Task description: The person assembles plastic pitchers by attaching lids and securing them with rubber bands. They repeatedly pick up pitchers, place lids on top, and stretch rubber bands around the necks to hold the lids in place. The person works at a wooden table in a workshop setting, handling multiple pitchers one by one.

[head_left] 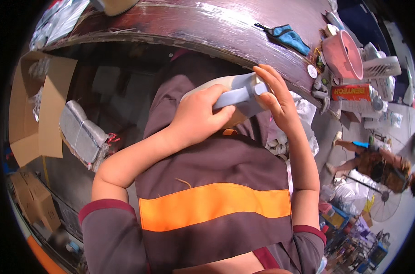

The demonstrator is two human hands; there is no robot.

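Above my lap, close to the table's edge, I hold a cream and grey-blue plastic appliance-like object with a grey-blue bar or handle and a small pale round cap at its right end. Its exact kind cannot be made out. My left hand grips its left side, thumb and fingers closing around the bar. Over the right end curls my right hand, its thumb beside the cap and its fingers across the top edge. Both hands hide parts of the object. A dark apron with an orange band lies beneath it.
The worn dark-red table carries a blue cloth piece with black trim. Right of it are a pink basin and a red box. A cardboard box and a wrapped bundle stand left. A person walks at right.
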